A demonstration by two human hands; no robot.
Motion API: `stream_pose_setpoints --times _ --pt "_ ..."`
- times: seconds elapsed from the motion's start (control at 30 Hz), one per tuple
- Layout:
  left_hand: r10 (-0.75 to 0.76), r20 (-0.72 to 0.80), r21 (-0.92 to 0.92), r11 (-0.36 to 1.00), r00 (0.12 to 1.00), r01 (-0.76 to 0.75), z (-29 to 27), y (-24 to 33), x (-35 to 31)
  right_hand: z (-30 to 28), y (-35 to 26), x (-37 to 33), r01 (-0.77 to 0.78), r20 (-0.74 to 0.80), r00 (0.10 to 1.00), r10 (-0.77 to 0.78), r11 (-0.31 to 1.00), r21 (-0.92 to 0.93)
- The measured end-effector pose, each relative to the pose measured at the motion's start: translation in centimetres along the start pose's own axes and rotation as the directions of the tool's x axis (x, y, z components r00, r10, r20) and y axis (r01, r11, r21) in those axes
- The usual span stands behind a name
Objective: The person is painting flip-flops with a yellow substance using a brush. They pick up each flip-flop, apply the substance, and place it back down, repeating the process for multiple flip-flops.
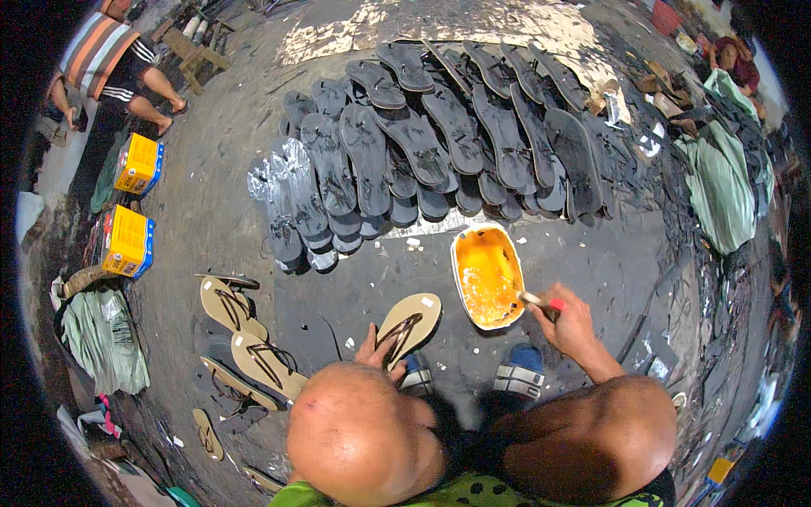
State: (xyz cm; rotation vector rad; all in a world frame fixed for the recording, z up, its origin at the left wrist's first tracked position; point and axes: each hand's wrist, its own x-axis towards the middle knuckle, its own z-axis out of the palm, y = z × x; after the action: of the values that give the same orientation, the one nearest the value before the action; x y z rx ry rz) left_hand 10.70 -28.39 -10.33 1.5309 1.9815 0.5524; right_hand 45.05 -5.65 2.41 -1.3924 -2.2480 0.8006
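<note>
Head view shows a person crouched over a dark, stained floor (253,220). Their left hand (378,348) grips a tan flip-flop (410,325) by its lower end, fingers closed around the edge near the dark brown thong straps; the sandal lies tilted, sole side up toward the lens, with a small white sticker near its toe. Their right hand (568,321) is clamped on a brush (536,298) with a red-banded handle, its bristle end dipped over the rim of an oblong tub of orange-yellow glue (486,275) that sits just beside the flip-flop. Beyond the tub, rows of black rubber soles (439,144) overlap one another like shingles across the floor. At the person's left, several more tan flip-flops (249,346) with dark straps lie in a loose line. Two yellow and blue boxes (131,203) stand farther left, near another person seated on a low wooden stool (193,46).
</note>
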Motion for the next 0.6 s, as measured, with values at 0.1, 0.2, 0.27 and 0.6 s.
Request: stream_pose_setpoints --times 0.1,0.2,0.27,0.6 --pt "-0.05 -0.034 0.101 0.993 0.998 0.053 -1.3 3.7 2.7 -0.1 0.8 -0.7 -0.081 0.004 0.997 0.081 0.996 0.023" --pt "-0.254 0.005 -0.414 0.88 0.967 0.233 -2.8 4.9 4.2 -0.4 0.6 -1.2 -0.098 0.07 0.993 0.095 0.994 0.047" --pt "-0.309 0.026 -0.691 0.682 0.951 0.24 -7.1 7.7 6.5 -0.8 1.1 -1.9 -0.128 0.135 0.983 0.123 0.991 0.03" --pt "-0.103 -0.192 -0.978 0.098 0.976 -0.182 -13.5 22.7 19.7 2.1 -13.1 8.9 0.016 -0.144 0.975 0.171 0.59 0.807"
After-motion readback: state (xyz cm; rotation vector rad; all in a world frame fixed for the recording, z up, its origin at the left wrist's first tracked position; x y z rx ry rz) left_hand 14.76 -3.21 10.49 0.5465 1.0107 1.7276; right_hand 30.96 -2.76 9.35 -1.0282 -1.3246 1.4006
